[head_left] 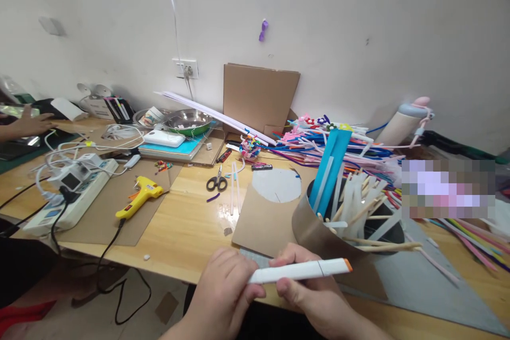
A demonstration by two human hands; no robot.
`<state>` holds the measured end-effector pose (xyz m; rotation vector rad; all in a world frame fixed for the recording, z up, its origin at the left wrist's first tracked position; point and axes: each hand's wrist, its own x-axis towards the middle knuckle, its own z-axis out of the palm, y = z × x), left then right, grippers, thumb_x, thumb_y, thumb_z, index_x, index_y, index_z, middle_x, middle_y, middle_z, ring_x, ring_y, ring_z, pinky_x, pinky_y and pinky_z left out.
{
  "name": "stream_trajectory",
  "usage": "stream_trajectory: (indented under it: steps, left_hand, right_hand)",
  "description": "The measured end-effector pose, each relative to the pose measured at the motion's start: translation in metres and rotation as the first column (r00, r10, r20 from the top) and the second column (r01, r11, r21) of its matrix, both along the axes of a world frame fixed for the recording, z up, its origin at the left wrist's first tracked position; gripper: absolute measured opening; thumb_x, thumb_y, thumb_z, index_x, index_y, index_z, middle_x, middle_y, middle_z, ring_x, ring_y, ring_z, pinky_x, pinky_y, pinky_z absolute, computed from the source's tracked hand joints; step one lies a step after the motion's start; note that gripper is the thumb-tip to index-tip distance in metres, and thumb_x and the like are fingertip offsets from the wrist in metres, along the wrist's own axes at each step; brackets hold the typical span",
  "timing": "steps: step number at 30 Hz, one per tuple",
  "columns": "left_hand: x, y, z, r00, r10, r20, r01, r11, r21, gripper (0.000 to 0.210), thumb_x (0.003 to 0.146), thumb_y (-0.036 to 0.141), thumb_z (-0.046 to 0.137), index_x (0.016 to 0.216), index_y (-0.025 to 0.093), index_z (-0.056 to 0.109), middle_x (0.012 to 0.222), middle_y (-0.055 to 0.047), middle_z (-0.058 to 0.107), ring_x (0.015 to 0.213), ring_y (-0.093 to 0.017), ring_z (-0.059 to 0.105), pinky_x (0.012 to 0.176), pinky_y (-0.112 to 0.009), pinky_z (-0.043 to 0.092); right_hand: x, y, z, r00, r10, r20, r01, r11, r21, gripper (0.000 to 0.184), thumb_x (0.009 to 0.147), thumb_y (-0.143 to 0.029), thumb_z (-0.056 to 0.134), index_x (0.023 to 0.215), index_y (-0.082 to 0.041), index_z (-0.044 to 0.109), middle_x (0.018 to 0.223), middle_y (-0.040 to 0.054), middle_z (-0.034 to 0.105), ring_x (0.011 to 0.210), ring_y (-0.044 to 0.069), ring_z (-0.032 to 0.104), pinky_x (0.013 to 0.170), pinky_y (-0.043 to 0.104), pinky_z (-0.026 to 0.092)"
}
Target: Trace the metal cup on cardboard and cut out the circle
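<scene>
A white marker pen (295, 271) with an orange end lies nearly level across both hands at the table's front edge. My left hand (225, 289) is closed around its left end. My right hand (306, 284) pinches the middle between thumb and fingers, with the orange end sticking out to the right. Just beyond the hands is a sheet of brown cardboard (255, 223) with a rounded grey-white piece (277, 186) on it. To the right stands a dark round container (319, 234) full of glue sticks and wooden sticks.
Scissors (217, 180) and a yellow hot glue gun (143, 196) lie left of the cardboard, near a power strip (75, 191) with tangled cables. Pipe cleaners (311, 143) are heaped at the back right. Another person's hand (30, 122) shows at the far left.
</scene>
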<state>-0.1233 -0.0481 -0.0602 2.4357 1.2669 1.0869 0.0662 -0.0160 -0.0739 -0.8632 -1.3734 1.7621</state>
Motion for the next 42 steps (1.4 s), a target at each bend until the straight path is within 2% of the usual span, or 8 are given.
stream_trajectory:
  steps: [11,14,17,20,27,31,36,42]
  left_hand:
    - [0.006,-0.002,0.003,0.995,-0.099,0.012,0.099,0.991,-0.089,0.048,0.095,0.054,0.026,0.073,0.021,0.054,0.058,-0.001,0.054,0.055,-0.015,0.051,0.052,-0.029,0.039]
    - [-0.003,0.003,0.005,0.996,0.034,0.076,-0.028,0.996,-0.09,0.043,0.095,0.053,0.027,0.103,0.024,0.058,0.082,-0.006,0.064,0.071,-0.018,0.059,0.059,-0.031,0.047]
    - [-0.01,0.018,0.013,0.985,0.172,0.006,-0.172,0.98,0.102,0.048,0.093,0.028,0.047,0.139,0.025,0.033,0.132,-0.015,0.05,0.112,-0.024,0.055,0.083,-0.037,0.051]
    - [-0.014,0.035,0.02,0.973,0.058,-0.225,-0.012,0.98,0.2,0.033,0.093,0.021,0.047,0.125,0.026,0.049,0.126,-0.01,0.056,0.111,-0.022,0.055,0.089,-0.036,0.048]
    - [-0.014,0.03,0.0,0.994,0.045,-0.103,-0.056,0.994,-0.098,0.028,0.097,0.037,0.035,0.087,0.02,0.055,0.074,-0.003,0.059,0.067,-0.016,0.056,0.058,-0.025,0.043]
    - [-0.001,0.01,0.002,0.986,-0.158,-0.062,0.138,0.96,-0.243,0.039,0.097,0.047,0.026,0.088,0.021,0.054,0.075,-0.002,0.061,0.065,-0.016,0.055,0.058,-0.025,0.041]
    - [-0.019,-0.009,0.016,0.951,-0.301,0.066,0.284,0.773,-0.567,0.047,0.096,0.053,0.02,0.074,0.021,0.047,0.067,0.001,0.054,0.057,-0.012,0.048,0.054,-0.021,0.04]
    - [-0.044,-0.005,-0.011,0.997,0.021,-0.073,-0.038,0.969,-0.245,0.03,0.096,0.042,0.032,0.086,0.021,0.051,0.085,-0.005,0.062,0.078,-0.018,0.057,0.069,-0.028,0.047]
  right_hand:
    - [0.001,0.002,0.015,0.988,0.133,0.072,-0.139,0.987,0.075,0.032,0.075,-0.047,0.066,0.075,-0.019,0.048,0.06,-0.005,0.043,0.054,0.009,0.037,0.051,0.022,0.029]
    - [0.0,0.006,0.02,0.951,0.252,0.177,-0.28,0.947,0.157,0.028,0.076,-0.041,0.058,0.066,-0.019,0.043,0.058,-0.0043,0.039,0.057,0.01,0.036,0.053,0.023,0.029]
    - [-0.003,0.013,0.025,0.918,0.33,0.22,-0.342,0.94,0.017,0.029,0.078,-0.039,0.052,0.059,-0.02,0.04,0.053,-0.0048,0.037,0.05,0.009,0.034,0.048,0.022,0.027]
    - [-0.007,0.022,0.026,0.853,0.502,0.141,-0.46,0.852,-0.249,0.038,0.081,-0.045,0.05,0.053,-0.019,0.042,0.045,-0.0044,0.041,0.039,0.007,0.035,0.039,0.02,0.025]
    - [-0.017,0.026,0.014,0.982,0.111,-0.152,-0.123,0.99,-0.071,0.043,0.073,-0.047,0.07,0.103,-0.022,0.051,0.075,-0.0025,0.06,0.049,0.006,0.045,0.044,0.017,0.032]
    - [-0.014,0.012,0.015,0.98,0.131,0.15,-0.152,0.978,0.14,0.03,0.083,-0.041,0.057,0.064,-0.018,0.056,0.055,-0.0028,0.048,0.047,0.007,0.036,0.042,0.02,0.024]
    - [0.011,0.001,0.015,0.969,-0.047,0.243,-0.01,0.973,0.23,0.032,0.08,-0.04,0.056,0.057,-0.018,0.061,0.049,-0.0015,0.046,0.045,0.009,0.036,0.041,0.022,0.024]
    - [-0.009,0.021,0.017,0.925,-0.212,0.315,0.082,0.921,0.38,0.016,0.084,-0.036,0.057,0.082,-0.021,0.056,0.061,-0.0028,0.053,0.054,0.011,0.046,0.049,0.023,0.035]
